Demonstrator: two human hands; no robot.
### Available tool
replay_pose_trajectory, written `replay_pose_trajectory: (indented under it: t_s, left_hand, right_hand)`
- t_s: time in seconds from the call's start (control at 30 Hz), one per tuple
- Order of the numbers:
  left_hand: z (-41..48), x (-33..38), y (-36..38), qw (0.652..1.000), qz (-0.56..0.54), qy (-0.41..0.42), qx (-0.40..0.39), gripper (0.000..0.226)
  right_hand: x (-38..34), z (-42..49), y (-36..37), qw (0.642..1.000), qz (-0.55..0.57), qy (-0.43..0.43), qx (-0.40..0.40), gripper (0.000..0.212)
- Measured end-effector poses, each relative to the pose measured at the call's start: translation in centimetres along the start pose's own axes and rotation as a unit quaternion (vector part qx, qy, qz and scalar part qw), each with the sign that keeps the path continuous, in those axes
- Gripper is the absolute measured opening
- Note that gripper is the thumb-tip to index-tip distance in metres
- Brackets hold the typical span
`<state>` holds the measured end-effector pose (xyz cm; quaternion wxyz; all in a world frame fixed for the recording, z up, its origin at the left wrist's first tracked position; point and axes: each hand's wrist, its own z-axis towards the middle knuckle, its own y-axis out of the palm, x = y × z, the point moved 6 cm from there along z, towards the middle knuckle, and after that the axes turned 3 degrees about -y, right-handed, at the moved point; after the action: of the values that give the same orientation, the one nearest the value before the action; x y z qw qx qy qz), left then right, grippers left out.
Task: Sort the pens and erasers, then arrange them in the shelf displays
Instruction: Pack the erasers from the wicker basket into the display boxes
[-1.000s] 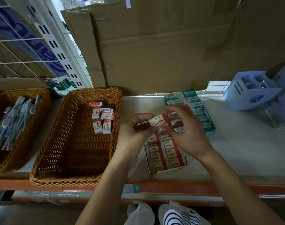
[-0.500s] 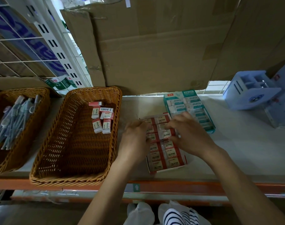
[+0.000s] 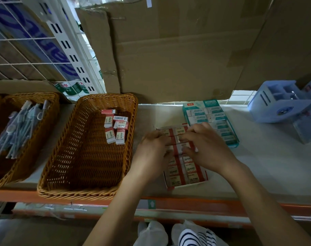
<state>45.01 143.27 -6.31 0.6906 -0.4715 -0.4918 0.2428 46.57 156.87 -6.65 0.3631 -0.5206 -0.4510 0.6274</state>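
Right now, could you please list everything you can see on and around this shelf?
middle wicker basket: one, brown, left of the hands
loose erasers: about six, red-and-white, far right corner of that basket
left wicker basket: one, brown, left edge
pens: a bundle, bluish-grey, in the left basket
red eraser box: one, red-and-white, on the shelf under the hands
teal eraser box: one, teal-and-white, behind-right of it
plastic holder: one, pale blue, far right
cardboard boxes: several, brown, behind
wire grid: one, white, upper left
shelf: one, white, orange front edge
left hand: on the red box, grip unclear
right hand: likewise
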Motion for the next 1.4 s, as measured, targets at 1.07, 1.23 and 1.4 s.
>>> replay_pose_trajectory:
  t_s: [1.07, 1.23, 1.4]
  left_hand:
    - [1.5, -16.2, -5.4, 0.924, 0.123, -0.342, -0.117, 0.068]
    - [1.8, -16.1, -5.2, 0.935, 0.096, -0.338, -0.046, 0.064]
    - [2.1, -16.9, -5.8, 0.956, 0.092, -0.279, -0.007, 0.057]
  right_hand:
    - [-14.6, 18.3, 6.6, 0.970, -0.132, -0.137, -0.152, 0.077]
    - [-14.6, 18.0, 6.9, 0.970, -0.132, -0.149, -0.138, 0.079]
    - [-14.4, 17.9, 6.8, 0.972, -0.141, -0.138, -0.128, 0.078]
